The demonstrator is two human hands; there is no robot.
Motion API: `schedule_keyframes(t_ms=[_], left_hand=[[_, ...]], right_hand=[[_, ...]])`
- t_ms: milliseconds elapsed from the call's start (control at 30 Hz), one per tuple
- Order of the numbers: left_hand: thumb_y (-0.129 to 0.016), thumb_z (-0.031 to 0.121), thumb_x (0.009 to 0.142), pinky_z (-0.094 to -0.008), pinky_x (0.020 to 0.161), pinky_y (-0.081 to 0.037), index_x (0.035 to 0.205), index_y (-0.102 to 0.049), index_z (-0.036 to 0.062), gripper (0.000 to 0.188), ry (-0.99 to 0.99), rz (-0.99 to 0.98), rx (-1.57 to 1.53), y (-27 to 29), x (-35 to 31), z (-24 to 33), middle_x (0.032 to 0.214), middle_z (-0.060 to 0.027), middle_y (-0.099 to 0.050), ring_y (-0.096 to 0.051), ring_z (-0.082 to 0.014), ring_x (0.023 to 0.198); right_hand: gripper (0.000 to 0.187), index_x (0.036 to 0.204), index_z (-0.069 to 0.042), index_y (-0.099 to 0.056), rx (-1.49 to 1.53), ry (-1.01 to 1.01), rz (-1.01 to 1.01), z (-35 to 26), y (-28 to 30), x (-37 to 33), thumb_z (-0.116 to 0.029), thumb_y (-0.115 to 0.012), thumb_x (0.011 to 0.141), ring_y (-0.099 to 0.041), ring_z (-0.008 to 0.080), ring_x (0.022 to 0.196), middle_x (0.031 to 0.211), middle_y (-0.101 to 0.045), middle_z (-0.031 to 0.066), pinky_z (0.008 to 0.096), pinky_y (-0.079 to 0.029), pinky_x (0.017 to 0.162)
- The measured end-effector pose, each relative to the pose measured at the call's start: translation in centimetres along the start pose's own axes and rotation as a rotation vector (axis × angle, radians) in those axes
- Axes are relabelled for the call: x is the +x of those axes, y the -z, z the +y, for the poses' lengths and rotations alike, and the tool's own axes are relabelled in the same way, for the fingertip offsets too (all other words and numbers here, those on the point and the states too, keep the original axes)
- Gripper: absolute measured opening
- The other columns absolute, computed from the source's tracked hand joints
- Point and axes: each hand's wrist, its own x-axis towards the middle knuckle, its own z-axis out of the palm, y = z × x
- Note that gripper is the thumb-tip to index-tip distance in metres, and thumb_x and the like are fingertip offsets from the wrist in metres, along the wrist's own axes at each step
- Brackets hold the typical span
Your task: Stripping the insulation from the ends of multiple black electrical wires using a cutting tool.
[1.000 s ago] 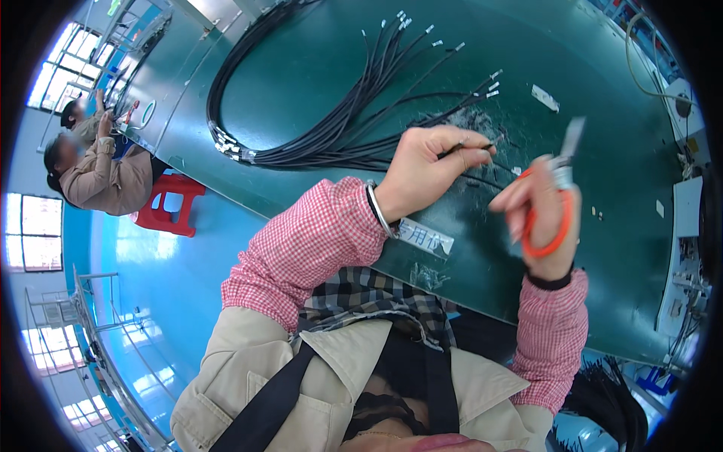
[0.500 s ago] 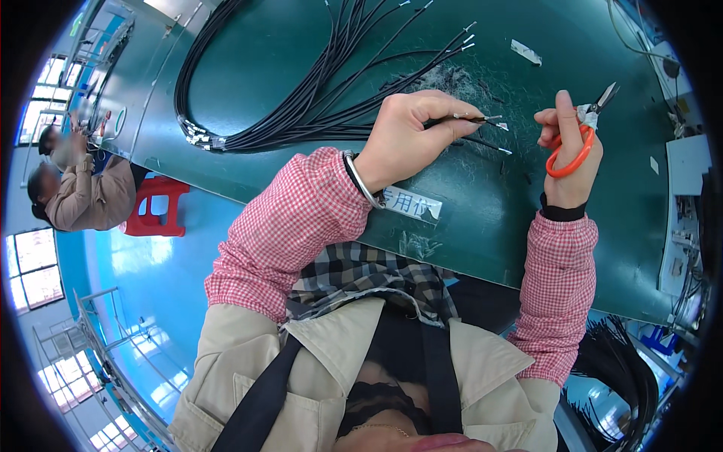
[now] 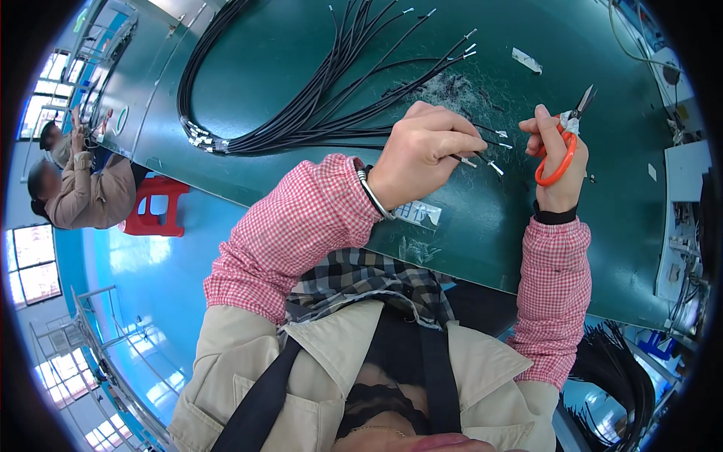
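My left hand (image 3: pixel 423 149) is pinched over a black cable (image 3: pixel 461 160) near its stripped, pale-tipped end. Other cable ends lie just beyond and beside the fingertips, and the palm hides part of their run. The cable bundle (image 3: pixel 297 119) fans out from a taped, labelled band (image 3: pixel 202 138) on the left, its white-tipped ends spread across the green table (image 3: pixel 316 192). To the right, my right hand (image 3: pixel 559 167) keeps scissors (image 3: pixel 556 167) with orange handles hooked on its fingers. Their blades point away from me, apart from the cables.
Cut scraps and fine pale fibres (image 3: pixel 456 92) litter the table beyond my left hand. A printed label (image 3: pixel 431 215) is stuck near the front edge. Black cables (image 3: pixel 629 369) hang at lower right. Two people (image 3: pixel 90 184) sit at far left by a red stool (image 3: pixel 158 207).
My left hand has tipped down and slightly right, and the cable ends at its fingertips now point lower. The right hand with the scissors has shifted a little left.
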Motion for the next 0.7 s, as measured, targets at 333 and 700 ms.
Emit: schedule_keyframes(t_ms=[333,700], left_hand=[[-0.064,-0.013,0.060,-0.0268,0.079,-0.044,0.085,-0.073,0.0089,0.034,-0.102,0.041,0.108,-0.1,0.1,0.1,0.087,-0.0001,-0.067,-0.059,-0.0143,0.079],[-0.064,-0.012,0.059,-0.0265,0.078,-0.044,0.085,-0.072,0.0092,0.035,-0.050,0.147,0.085,-0.4,0.3,-0.1,0.084,0.0004,-0.067,-0.059,-0.0136,0.075]], right_hand=[[0.026,0.078,0.002,-0.066,-0.031,-0.057,-0.152,-0.7,1.1,0.2,-0.023,-0.064,0.086,-0.051,0.0113,0.056,0.074,-0.066,0.0092,0.0220,-0.044,0.054],[0.019,0.096,0.002,-0.069,-0.160,0.252,-0.299,-2.6,0.7,-4.1,-0.010,-0.067,0.081,-0.052,0.0110,0.058,0.082,-0.066,0.0088,0.0222,-0.043,0.055]])
